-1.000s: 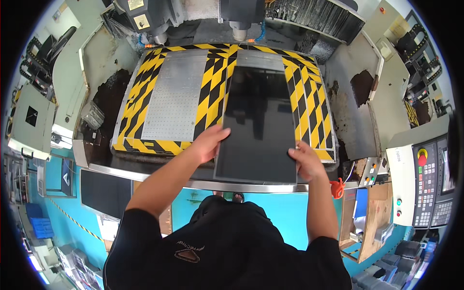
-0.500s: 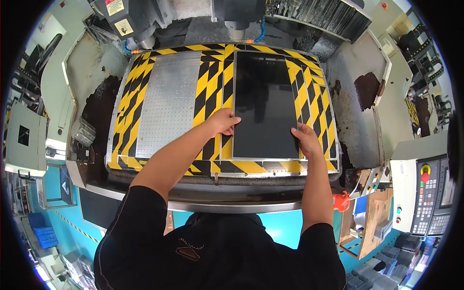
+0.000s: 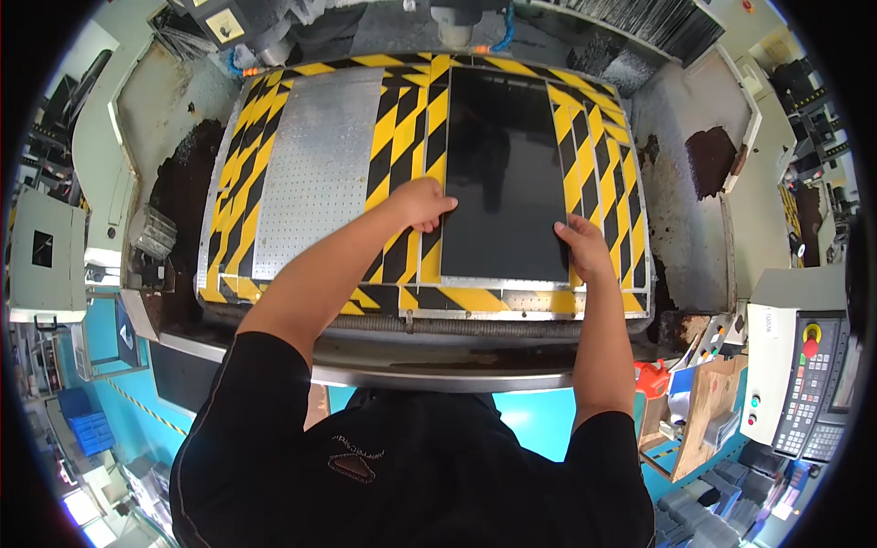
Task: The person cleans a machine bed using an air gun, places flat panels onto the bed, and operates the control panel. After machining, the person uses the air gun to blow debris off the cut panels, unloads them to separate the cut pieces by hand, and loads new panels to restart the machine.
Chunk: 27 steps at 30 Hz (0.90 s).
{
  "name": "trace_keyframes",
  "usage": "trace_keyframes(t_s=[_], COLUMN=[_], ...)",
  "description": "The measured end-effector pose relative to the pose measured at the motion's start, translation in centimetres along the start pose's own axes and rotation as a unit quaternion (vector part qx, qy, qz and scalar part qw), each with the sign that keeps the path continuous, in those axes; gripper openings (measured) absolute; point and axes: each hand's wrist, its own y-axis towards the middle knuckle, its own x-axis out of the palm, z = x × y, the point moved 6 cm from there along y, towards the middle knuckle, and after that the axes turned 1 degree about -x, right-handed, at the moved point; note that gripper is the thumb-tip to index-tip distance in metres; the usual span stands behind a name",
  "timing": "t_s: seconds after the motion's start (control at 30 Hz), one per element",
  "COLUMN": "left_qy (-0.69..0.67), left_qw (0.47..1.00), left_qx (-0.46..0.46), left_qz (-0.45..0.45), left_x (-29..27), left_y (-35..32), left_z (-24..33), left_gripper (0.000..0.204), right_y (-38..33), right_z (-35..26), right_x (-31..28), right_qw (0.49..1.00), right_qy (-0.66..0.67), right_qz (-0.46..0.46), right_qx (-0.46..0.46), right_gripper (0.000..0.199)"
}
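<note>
Centrally, dark panel [image 3: 504, 155] on striped machine bed [image 3: 395, 151], left fingers [image 3: 437, 206] and right fingers [image 3: 570, 235] pinching its edges, turquoise floor [image 3: 541, 420].

One black panel [image 3: 504, 173], apparently two spindles [image 3: 455, 27].

The panel [image 3: 502, 173] was a thin black rectangle, longer from front to back than from side to side, with straight edges and square-looking corners. Its face was smooth and glossy, carrying blurred dark reflections over the far part and looking a more even charcoal grey toward the near end. Whether it was glass or plastic could not be told. It lay flat, glossy face up, on the right half of the table [image 3: 320, 155], its long sides running away from the person, between bands of yellow-and-black striped tape [image 3: 586, 164]. A narrow strip of dotted metal showed along its near edge.
</note>
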Motion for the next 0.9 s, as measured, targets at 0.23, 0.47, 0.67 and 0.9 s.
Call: trace_keyframes(t_s=[0.23, 0.47, 0.67, 0.9], left_qy=[0.268, 0.438, 0.433, 0.424], left_qw=[0.942, 0.835, 0.855, 0.856], left_qx=[0.183, 0.317, 0.28, 0.289], left_qz=[0.089, 0.106, 0.065, 0.072], left_x=[0.1, 2.7, 4.2, 4.1], left_y=[-3.6, -6.3, -6.0, -6.1], left_z=[-0.4, -1.9, -2.7, -2.5], left_gripper=[0.029, 0.07, 0.073, 0.072], right_y=[0.5, 0.4, 0.3, 0.2], right_z=[0.6, 0.1, -0.1, -0.1], right_x=[-0.2, -0.5, -0.7, -0.9], right_qw=[1.0, 0.996, 0.997, 0.994], right_qy=[-0.023, -0.064, -0.06, -0.092], right_qz=[-0.006, 0.016, 0.017, 0.024], right_qx=[-0.006, -0.053, -0.053, -0.048], right_gripper=[0.035, 0.033, 0.036, 0.038])
